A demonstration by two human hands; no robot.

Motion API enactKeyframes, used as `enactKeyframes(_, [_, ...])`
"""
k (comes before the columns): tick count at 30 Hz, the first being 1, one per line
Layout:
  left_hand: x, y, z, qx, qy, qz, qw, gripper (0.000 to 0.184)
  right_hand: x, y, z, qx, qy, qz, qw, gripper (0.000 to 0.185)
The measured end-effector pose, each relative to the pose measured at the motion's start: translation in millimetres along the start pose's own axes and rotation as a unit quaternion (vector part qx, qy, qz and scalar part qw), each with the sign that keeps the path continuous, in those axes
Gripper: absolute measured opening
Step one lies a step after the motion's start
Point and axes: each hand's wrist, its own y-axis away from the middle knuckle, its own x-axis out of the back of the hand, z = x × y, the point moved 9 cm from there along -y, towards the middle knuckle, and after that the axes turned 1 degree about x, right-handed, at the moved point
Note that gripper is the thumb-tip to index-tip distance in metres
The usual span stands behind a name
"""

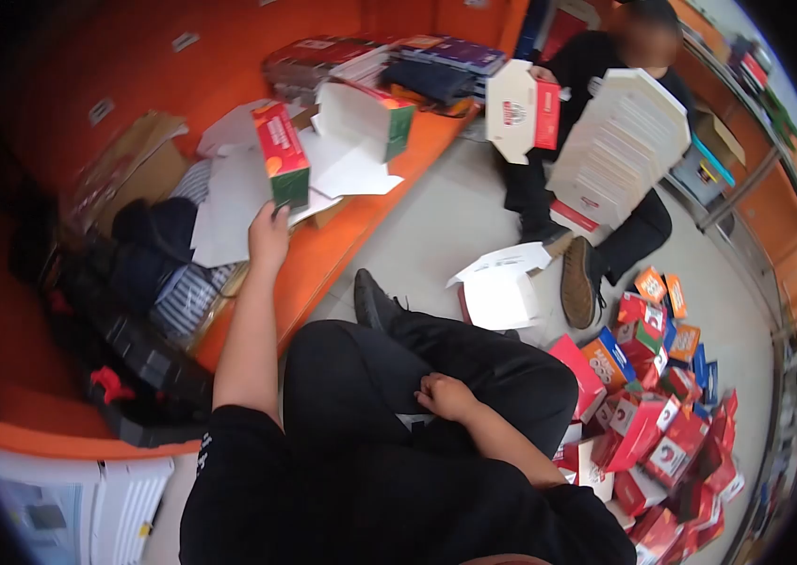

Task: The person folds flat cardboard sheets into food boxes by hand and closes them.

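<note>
Left hand [269, 235] at boxy red-green carton [284, 155], pinch unclear; flat white card [229, 212] alongside. Right hand [447, 397] curled, hold unclear; cartons [676, 444] heaped beyond.

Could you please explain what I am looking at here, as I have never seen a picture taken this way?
Of course. There is no machine: a seated person is using two bare hands. The single picture comes from a camera worn on that person's head, looking forward and down.

The left hand is at the near end of a red-and-green box; whether it grips or only touches it is hard to tell. White cardboard lies around there on the orange bench.

The right hand rests on the lap, fingers curled, with nothing clearly visible in it.

Many red, orange and blue boxes are heaped on the floor. Opposite sits a co-worker, with a red-and-white carton in one hand.
</note>
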Motion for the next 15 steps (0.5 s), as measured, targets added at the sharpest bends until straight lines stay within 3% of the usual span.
enactKeyframes(3, [7.3,1.3,7.0,0.091,0.057,-0.011,0.994,0.021,1.5,-1.4,-0.9,0.0,0.005,-0.008,1.0,0.023])
enactKeyframes(7, [24.7,2.9,33.3,0.028,-0.004,0.029,0.999,0.017,-1.6,-2.6,3.1,-0.01,0.0,-0.022,1.0,0.024])
enactKeyframes(10, [20.7,33.1,96.2,-0.165,-0.082,0.018,0.983,0.011,-3.7,-4.5,6.9,0.002,-0.033,-0.018,0.999,0.021])
enactKeyframes(11, [13.1,50.9,121.0,-0.21,-0.099,-0.032,0.972,0.01,4.0,-6.6,12.5,-0.025,-0.193,0.0,0.981,0.024])
enactKeyframes(12, [2.6,74.3,151.1,-0.237,-0.161,-0.117,0.951,0.015,14.7,-10.4,17.5,-0.05,-0.348,0.017,0.936,0.026])
enactKeyframes(13, [-5.8,102.2,156.0,-0.313,-0.146,-0.104,0.933,0.018,28.1,-14.3,22.9,-0.072,-0.491,0.035,0.867,0.03])
enactKeyframes(15, [-19.9,149.8,168.0,-0.402,-0.143,-0.143,0.893,0.016,90.4,-6.4,33.2,-0.064,-0.708,0.165,0.684,0.046])
